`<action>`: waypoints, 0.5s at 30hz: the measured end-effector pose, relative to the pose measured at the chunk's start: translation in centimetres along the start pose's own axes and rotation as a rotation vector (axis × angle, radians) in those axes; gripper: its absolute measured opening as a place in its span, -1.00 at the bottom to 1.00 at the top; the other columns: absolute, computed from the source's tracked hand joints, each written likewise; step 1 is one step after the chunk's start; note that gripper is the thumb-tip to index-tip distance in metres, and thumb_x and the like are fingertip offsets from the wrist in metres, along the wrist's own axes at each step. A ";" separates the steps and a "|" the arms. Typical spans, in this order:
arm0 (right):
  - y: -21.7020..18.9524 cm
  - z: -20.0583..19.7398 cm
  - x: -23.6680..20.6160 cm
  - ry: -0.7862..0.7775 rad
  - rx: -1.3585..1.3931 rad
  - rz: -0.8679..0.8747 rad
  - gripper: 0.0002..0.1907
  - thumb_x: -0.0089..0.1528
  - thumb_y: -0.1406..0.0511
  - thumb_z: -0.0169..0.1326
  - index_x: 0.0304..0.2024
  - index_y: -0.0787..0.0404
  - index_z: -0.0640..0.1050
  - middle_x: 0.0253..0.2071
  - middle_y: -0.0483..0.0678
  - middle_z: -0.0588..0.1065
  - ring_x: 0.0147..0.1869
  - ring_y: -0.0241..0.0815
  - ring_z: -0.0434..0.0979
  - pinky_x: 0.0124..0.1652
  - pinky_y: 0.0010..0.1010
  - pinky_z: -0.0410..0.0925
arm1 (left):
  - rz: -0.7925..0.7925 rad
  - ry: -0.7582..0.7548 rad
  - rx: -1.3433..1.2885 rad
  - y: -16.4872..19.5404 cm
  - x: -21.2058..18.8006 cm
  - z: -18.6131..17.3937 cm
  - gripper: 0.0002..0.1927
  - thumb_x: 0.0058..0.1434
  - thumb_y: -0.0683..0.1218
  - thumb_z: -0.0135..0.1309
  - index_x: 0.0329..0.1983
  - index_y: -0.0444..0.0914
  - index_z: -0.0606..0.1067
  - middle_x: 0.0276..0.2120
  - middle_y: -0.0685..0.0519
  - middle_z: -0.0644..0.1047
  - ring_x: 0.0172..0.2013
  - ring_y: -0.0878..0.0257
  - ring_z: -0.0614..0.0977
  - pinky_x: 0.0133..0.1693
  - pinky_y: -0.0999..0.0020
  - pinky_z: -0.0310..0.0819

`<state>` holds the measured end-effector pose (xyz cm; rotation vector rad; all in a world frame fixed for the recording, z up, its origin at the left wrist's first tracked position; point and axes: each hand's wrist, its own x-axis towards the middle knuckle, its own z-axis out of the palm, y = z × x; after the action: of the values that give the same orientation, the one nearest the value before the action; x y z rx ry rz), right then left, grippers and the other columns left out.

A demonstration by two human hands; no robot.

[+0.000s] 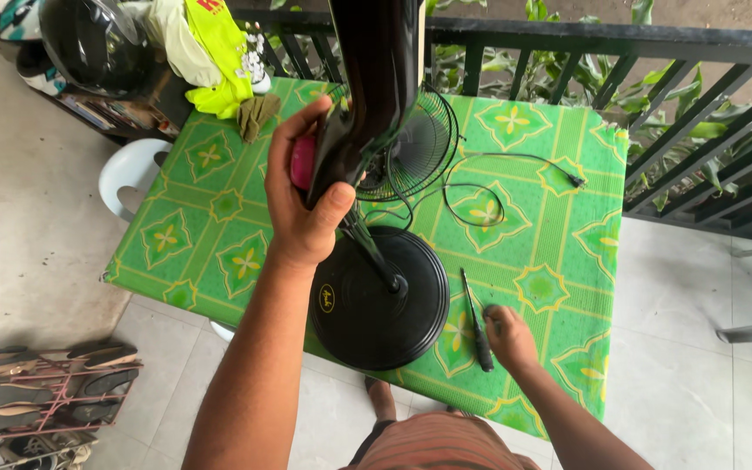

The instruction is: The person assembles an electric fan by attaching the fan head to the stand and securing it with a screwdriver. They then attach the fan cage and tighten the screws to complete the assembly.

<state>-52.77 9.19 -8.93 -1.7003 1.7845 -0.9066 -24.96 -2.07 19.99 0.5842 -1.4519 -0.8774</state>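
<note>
Gripping the glossy black plastic fan body (367,96), the left hand (302,204) keeps it upright; a black-handled screwdriver (477,322) is touched by the loosely closed right hand (510,335).

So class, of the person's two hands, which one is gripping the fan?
The left hand, raised and wrapped round the fan's black body. The right hand rests low on the green tablecloth beside the screwdriver.

A person's left hand (302,204) gripped the black body of a stand fan (367,96) above its round base (380,300) on a green patterned table (559,252), while the right hand (508,335) rested beside a screwdriver (477,322) at the near edge.
</note>
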 end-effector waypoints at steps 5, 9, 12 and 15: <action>-9.9 -0.5 2.5 -0.191 0.545 -0.163 -0.77 0.22 0.45 0.18 -0.06 0.28 0.53 -0.10 -0.04 0.61 -0.06 -0.25 0.69 -0.06 -0.43 0.55 | -0.010 0.002 -0.002 -0.5 -0.2 -0.1 -0.02 0.20 0.30 0.35 0.46 -0.35 0.25 0.02 0.03 0.47 -0.12 0.31 0.57 -0.05 0.42 0.55; -18.8 -1.8 5.8 -0.151 0.970 -0.329 -0.80 0.29 0.52 0.18 -0.08 0.32 0.47 -0.07 -0.05 0.48 -0.05 -0.26 0.55 -0.10 -0.47 0.48 | 0.054 0.007 0.029 -1.2 -0.3 0.0 -0.07 0.25 0.27 0.34 0.46 -0.35 0.25 0.13 0.03 0.45 0.07 0.31 0.49 0.24 0.40 0.39; -23.1 -3.4 8.7 -0.100 1.046 -0.289 -0.77 0.28 0.51 0.17 -0.02 0.31 0.49 -0.09 -0.08 0.47 -0.11 -0.29 0.57 -0.14 -0.49 0.49 | 0.073 0.015 0.031 -1.4 -0.2 0.2 -0.07 0.26 0.25 0.33 0.48 -0.35 0.25 0.17 0.02 0.44 0.20 0.27 0.47 0.33 0.38 0.31; -25.1 -4.9 10.1 0.031 0.765 -0.495 -0.70 0.27 0.53 0.18 0.07 0.35 0.53 0.05 -0.01 0.46 -0.01 -0.26 0.56 -0.10 -0.47 0.49 | 0.079 0.025 0.010 -1.6 0.0 0.5 -0.10 0.25 0.20 0.33 0.48 -0.36 0.27 0.16 0.00 0.45 0.16 0.26 0.48 0.29 0.38 0.32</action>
<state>-40.95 -0.09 14.14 -1.5901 0.8227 -1.5718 -25.73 -2.94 18.71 0.5404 -1.4481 -0.7988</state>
